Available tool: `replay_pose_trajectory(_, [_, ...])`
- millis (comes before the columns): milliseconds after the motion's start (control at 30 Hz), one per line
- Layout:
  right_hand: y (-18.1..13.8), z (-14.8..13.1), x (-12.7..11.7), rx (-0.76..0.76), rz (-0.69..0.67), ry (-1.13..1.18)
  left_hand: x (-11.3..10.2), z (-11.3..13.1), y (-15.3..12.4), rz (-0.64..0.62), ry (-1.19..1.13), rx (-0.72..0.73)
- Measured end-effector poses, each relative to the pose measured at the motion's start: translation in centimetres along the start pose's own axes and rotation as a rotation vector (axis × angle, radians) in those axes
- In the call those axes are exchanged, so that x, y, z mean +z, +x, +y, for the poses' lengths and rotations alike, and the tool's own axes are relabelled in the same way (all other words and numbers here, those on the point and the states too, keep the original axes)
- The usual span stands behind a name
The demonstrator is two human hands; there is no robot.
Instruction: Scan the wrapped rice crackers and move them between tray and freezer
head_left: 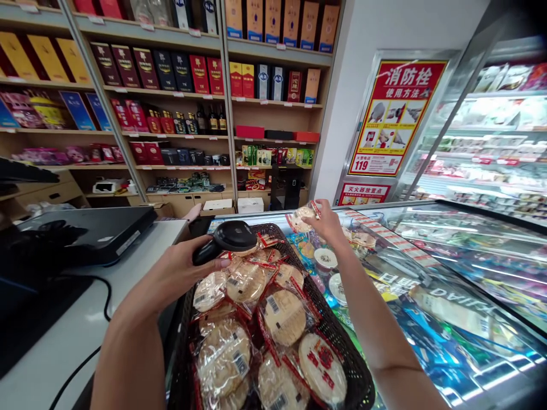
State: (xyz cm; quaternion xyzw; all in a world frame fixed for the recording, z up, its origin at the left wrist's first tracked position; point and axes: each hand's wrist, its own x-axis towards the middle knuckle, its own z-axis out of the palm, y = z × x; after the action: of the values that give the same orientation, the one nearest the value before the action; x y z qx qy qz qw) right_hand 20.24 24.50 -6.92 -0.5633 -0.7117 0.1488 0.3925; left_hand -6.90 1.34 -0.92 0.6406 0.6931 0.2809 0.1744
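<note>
My left hand (182, 273) grips a black handheld barcode scanner (228, 238), its head pointing down over a black mesh basket (342, 353). The basket is full of several clear packets of round rice crackers (282, 316) with red trim and barcode labels. My right hand (327, 222) is stretched past the basket's far rim and pinches one cracker packet (301, 218) above the glass freezer lid (427, 267). A few more packets lie on the glass just right of that hand.
A white counter (85, 319) on the left carries a black till screen (85, 230) and a cable. Wooden shelves (171, 102) of boxed goods and bottles fill the back wall. A red fire-hydrant poster (395, 114) and an open chiller (491, 142) stand at the right.
</note>
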Motion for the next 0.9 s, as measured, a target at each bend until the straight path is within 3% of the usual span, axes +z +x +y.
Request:
replay_pose_trajectory(67, [-1.3, -2.0, -0.5, -0.022, -0.078, 0.299, 0.2, 0.2, -0.1, 0.021, -0.014, 0.032])
replay_pose_trajectory(133, [-2.8, -3.6, -0.4, -0.038, -0.251, 0.576, 0.3, 0.5, -0.2, 0.06, -0.056, 0.08])
replay_pose_trajectory(233, [-4.6, -5.2, 0.3, -0.043, -0.395, 0.782, 0.3, 0.7, -0.6, 0.095, -0.149, 0.124])
replay_pose_trajectory(533, [-5.6, -5.9, 1.7, -0.059, -0.437, 0.849, 0.0, 0.0, -0.7, 0.128, -0.134, 0.041])
replay_pose_trajectory(733, [-3.7, -4.2, 4.8, 0.083, -0.268, 0.976, 0.4, -0.1, -0.6, 0.14, -0.23, -0.006])
replay_pose_trajectory(800, [-3.3, -3.4, 6.1, 0.143, -0.31, 1.009, 0.4, -0.2, -0.5, 0.145, -0.21, -0.01])
replay_pose_trajectory(900, [-3.0, -2.6, 7.4, 0.144, -0.522, 0.96, 0.3, -0.3, -0.4, 0.135, -0.178, 0.023])
